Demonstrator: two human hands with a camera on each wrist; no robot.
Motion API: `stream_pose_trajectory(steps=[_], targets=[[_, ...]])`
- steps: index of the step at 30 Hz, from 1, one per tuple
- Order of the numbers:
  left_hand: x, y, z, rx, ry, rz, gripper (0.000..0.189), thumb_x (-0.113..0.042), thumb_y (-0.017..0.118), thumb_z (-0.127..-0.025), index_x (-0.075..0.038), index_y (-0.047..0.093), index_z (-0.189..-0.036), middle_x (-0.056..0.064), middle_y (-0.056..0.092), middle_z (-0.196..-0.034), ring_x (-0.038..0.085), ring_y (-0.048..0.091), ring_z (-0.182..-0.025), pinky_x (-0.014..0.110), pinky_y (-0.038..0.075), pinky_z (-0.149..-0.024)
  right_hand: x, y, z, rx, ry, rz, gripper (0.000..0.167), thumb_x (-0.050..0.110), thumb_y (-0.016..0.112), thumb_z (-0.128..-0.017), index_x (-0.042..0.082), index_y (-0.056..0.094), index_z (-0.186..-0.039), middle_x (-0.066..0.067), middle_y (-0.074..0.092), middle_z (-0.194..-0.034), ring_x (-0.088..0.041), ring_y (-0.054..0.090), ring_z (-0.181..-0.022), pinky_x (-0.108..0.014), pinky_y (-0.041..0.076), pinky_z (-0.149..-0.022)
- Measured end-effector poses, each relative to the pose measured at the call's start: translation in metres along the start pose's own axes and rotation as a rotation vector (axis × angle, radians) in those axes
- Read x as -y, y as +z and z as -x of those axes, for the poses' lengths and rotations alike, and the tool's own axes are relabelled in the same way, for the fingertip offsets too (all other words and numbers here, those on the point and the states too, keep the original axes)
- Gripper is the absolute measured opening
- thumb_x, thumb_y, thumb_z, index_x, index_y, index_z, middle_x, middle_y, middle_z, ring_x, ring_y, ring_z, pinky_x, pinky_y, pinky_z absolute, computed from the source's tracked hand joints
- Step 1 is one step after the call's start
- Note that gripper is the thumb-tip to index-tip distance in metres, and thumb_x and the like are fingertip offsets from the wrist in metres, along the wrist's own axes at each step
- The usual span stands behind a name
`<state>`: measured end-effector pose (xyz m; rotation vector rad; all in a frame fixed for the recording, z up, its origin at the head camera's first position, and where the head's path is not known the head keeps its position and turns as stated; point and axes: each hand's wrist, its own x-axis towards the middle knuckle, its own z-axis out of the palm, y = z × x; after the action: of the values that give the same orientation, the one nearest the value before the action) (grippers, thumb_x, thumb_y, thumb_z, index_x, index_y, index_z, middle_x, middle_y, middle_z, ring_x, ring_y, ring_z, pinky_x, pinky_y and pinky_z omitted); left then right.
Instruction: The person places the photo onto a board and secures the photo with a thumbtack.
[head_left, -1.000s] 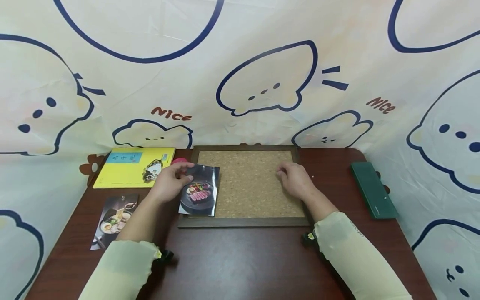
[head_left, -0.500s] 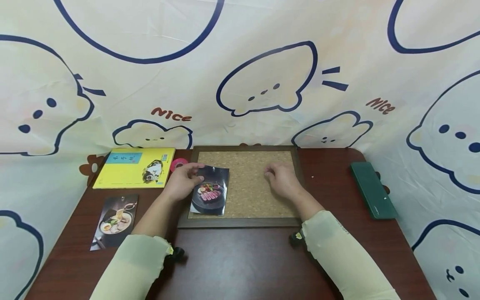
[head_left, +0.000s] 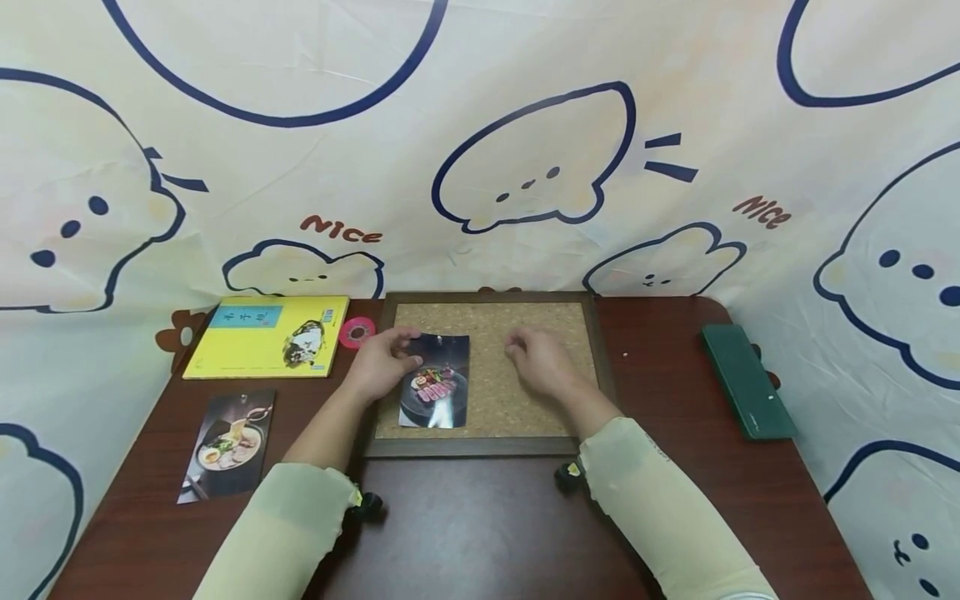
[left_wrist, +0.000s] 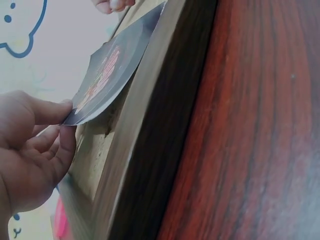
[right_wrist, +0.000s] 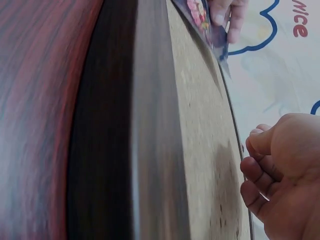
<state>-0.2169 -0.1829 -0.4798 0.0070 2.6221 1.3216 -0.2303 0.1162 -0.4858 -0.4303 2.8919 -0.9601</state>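
My left hand [head_left: 382,365] pinches the upper left corner of a glossy photo print [head_left: 435,392] showing sliced meat on a dark plate. The print overlaps the left part of a cork board [head_left: 487,325] with a dark wooden frame. In the left wrist view, the print [left_wrist: 107,75] bows above the cork, its near edge raised. My right hand [head_left: 543,362] hovers over the board's right half, fingers curled. In the right wrist view, thumb and forefinger of the right hand [right_wrist: 287,170] meet at their tips; I cannot tell whether something small sits between them.
A second photo print [head_left: 228,446] of a noodle bowl lies at the table's left. Behind it is a yellow book [head_left: 255,342], beside a pink tape roll [head_left: 357,332]. A green box-like object [head_left: 746,379] lies at the right edge. A patterned cloth [head_left: 480,150] hangs behind the table.
My left hand has carried the meat photo rightward over the cork board, uncovering the pink roll. My right hand has moved left toward it.
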Motion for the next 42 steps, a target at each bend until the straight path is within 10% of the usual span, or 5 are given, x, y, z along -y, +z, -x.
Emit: stream_pose_trajectory(steps=[42], targets=[[0.002,0.026,-0.011,-0.045,0.089,-0.182,0.06,-0.019,0.084,-0.086,-0.006,0.062,-0.14,0.017,0.057,-0.128,0.031,0.056,-0.104,0.047,0.047,-0.091,0.062,0.045,-0.062,0.145,-0.054,0.078,0.012,0.018,0.06,-0.105,0.018,0.071,-0.108,-0.001,0.072,-0.108,-0.02,0.066,-0.101,-0.04,0.051,-0.094]])
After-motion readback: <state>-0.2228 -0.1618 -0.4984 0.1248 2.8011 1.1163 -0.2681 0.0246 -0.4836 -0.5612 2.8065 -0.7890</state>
